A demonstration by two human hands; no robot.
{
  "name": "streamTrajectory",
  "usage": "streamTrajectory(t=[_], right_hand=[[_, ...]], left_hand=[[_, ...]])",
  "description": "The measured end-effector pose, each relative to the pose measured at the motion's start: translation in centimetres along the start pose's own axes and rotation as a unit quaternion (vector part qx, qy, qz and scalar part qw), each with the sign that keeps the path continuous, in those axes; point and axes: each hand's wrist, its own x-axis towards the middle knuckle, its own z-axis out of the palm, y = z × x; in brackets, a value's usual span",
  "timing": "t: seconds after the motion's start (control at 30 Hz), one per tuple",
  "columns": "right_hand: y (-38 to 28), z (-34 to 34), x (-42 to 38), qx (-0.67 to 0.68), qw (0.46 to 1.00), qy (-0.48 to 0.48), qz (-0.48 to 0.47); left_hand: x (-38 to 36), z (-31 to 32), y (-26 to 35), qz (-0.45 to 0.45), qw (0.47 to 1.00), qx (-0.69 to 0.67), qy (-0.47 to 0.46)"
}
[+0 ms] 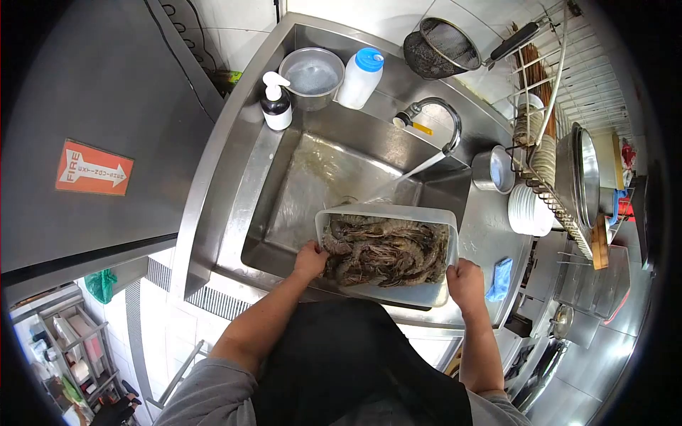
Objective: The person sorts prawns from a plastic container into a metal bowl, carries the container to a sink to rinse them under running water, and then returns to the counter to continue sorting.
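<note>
Tub of prawns held over the sink's near edge

The tub point(387, 213) sits at the near side of the sink point(312, 177), with prawns point(387, 252) in it; the left hand point(310, 259) is at its left end, the right hand point(465, 280) at its right corner. Behind the tub the tap point(435, 117) stands at the sink's far right. On the far rim, left to right: pump bottle point(275, 103), bowl point(311, 74), capped bottle point(361, 77), strainer point(442, 48). Right of the sink, plates point(527, 209) sit beside a rack point(558, 177)
</note>
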Motion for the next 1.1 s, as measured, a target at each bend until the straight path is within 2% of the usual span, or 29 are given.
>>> streamTrajectory(t=[0.3, 0.6, 0.7, 1.1], right_hand=[[-1.2, -1.0, -1.0, -0.026, 0.999, 0.016, -0.04], [-2.2, -1.6, -1.3, -0.034, 0.999, 0.021, -0.032], [-2.5, -1.8, -1.2, -0.042, 0.998, 0.013, -0.034], [-2.3, -1.8, -1.0, -0.058, 0.997, 0.011, -0.044]], left_hand=[[-0.1, 0.2, 0.1, 0.002, 1.0, -0.02, 0.002], [-0.1, 0.3, -0.1, 0.036, 0.999, 0.021, 0.017], [0.4, 0.6, -0.6, 0.004, 0.999, -0.045, -0.014], [-1.4, -0.6, 1.6, 0.03, 0.999, 0.003, 0.018]])
